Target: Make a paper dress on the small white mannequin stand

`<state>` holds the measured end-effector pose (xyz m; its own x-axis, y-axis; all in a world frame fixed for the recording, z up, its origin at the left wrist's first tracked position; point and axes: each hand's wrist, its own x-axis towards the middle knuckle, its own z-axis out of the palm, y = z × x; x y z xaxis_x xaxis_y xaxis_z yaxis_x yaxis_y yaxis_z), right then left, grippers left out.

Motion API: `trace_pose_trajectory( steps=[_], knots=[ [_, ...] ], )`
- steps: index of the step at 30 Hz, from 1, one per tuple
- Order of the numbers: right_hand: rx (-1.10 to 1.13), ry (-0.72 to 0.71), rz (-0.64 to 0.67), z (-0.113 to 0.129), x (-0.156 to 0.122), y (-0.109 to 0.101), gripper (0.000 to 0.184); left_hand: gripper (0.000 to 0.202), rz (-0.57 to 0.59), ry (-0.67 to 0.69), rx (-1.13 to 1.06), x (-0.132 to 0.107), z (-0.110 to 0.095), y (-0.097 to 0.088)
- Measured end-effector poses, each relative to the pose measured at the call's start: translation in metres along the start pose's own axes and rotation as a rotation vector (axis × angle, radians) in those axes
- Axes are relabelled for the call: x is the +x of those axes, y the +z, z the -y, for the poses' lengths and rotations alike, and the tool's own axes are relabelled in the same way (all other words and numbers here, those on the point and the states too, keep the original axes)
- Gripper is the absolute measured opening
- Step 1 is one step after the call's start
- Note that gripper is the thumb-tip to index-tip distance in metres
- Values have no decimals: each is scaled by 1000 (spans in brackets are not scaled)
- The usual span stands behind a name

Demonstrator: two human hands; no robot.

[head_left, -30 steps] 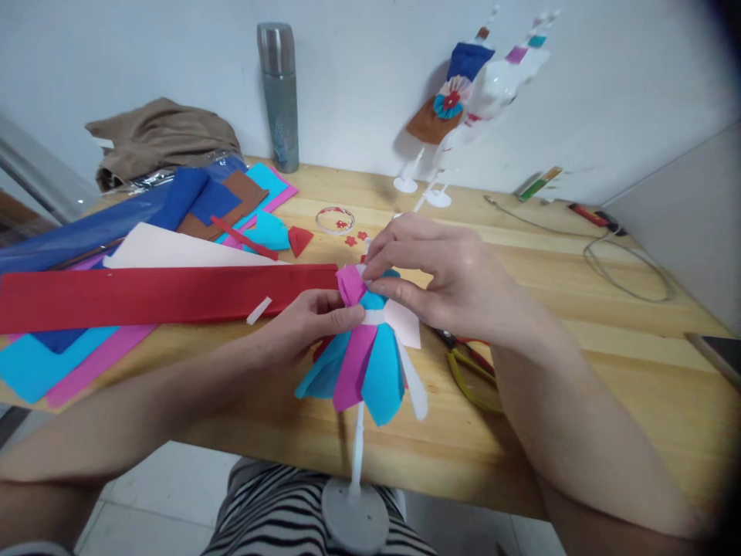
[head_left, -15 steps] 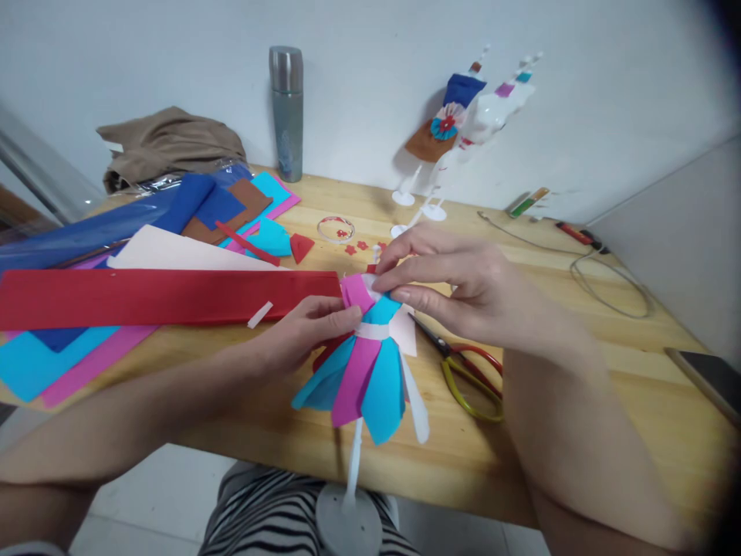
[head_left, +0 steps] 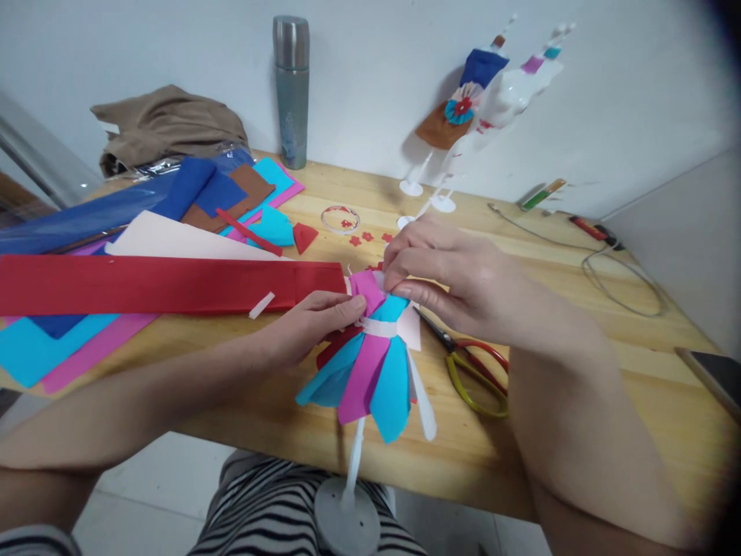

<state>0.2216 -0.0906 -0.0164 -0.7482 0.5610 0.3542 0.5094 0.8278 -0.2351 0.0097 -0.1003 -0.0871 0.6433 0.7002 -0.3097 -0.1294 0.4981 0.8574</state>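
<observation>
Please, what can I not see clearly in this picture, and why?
All in the head view:
Dress: its top is partly hidden by the right hand.
Left hand: some fingertips are hidden behind the dress.
Dark flat thing: cut off by the right edge.
Bottle: its pattern is too faint.

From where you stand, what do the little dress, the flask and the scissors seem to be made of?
Dress: perhaps felt or crêpe paper, judging by its matte, cleanly cut panels.
Flask: probably metal, since its silvery cap gleams; the duller body may be painted.
Scissors: dark, slender blades, likely steel; smooth red and yellow handles, perhaps plastic.
</observation>
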Motion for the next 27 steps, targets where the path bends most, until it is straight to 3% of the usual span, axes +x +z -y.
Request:
trace_pose_trajectory(
  steps=[13, 27],
  knots=[
    [-33, -25, 38, -3, 2, 6, 20, 42, -3, 10, 20, 0, 2, 1],
    [-112, -51, 22, -7, 2, 13, 28, 46, 16, 9, -31, 2, 1, 2]
  ],
)
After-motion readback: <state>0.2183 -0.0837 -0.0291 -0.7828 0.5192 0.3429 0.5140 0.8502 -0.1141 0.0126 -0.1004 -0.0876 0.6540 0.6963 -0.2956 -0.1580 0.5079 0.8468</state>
